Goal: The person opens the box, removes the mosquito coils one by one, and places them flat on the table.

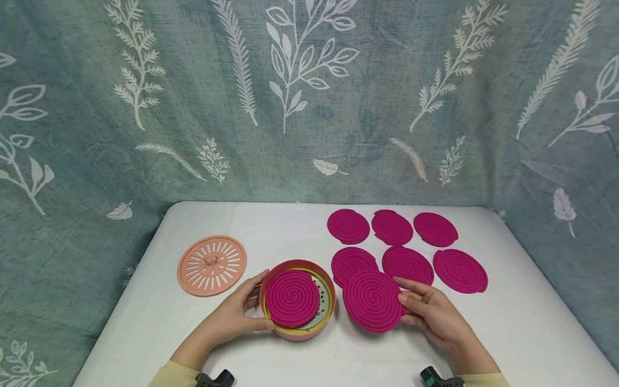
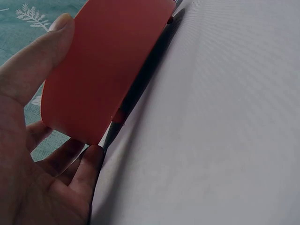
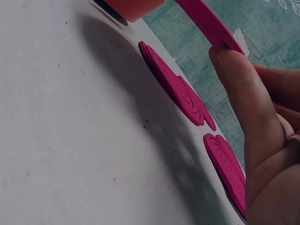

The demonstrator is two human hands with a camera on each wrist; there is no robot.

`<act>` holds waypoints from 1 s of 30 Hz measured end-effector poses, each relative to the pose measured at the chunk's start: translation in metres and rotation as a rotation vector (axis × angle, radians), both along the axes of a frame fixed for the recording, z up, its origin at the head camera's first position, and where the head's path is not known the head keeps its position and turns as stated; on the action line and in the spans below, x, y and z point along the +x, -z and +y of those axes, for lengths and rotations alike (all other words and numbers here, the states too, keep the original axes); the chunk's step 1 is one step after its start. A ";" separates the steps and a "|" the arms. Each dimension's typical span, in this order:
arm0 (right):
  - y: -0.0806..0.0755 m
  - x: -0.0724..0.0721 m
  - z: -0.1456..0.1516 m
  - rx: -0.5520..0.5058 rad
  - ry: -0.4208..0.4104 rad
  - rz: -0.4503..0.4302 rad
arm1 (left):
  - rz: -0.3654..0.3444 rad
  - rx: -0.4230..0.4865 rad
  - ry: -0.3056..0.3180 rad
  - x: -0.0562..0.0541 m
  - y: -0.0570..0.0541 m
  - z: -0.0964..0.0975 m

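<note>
My left hand (image 1: 242,309) grips the left side of a round coral-pink tin (image 1: 299,337), thumb at the near rim and fingers behind. Its plain outer wall (image 2: 101,65) fills much of the left wrist view. Inside the tin lies a magenta mosquito coil (image 1: 292,298), off-centre, with a patterned base showing at its right. My right hand (image 1: 432,312) pinches another mosquito coil (image 1: 373,301) by its right edge, just right of the tin. In the right wrist view this held coil (image 3: 211,23) is raised above the table, edge-on, over the thumb tip.
Several more magenta coils (image 1: 437,229) lie in two rows at the back right of the white table (image 1: 280,226). The held coil overlaps a front-row coil (image 1: 353,263) in the head view. A slotted coral lid (image 1: 211,266) lies left of the tin. Patterned green cloth (image 1: 309,150) hangs behind.
</note>
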State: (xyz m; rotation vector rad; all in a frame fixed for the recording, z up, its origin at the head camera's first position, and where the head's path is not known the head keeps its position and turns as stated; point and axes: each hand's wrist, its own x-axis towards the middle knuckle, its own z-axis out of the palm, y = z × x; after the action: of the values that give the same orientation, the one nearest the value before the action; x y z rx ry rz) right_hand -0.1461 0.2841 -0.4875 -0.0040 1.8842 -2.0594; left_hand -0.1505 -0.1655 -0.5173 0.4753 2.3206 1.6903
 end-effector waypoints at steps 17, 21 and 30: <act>0.015 0.003 0.002 -0.008 -0.059 -0.010 | -0.006 -0.007 -0.015 0.000 0.000 0.001; 0.018 0.003 0.001 -0.007 -0.093 -0.035 | 0.001 -0.018 -0.008 0.000 0.000 0.001; 0.020 0.005 0.001 0.009 -0.147 -0.085 | 0.000 -0.024 -0.002 0.000 0.000 0.000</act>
State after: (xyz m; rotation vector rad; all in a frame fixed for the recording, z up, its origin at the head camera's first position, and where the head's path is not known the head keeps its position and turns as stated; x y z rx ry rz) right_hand -0.1416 0.2854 -0.5080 -0.0509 1.7873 -1.9224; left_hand -0.1509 -0.1657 -0.5175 0.4687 2.3395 1.6621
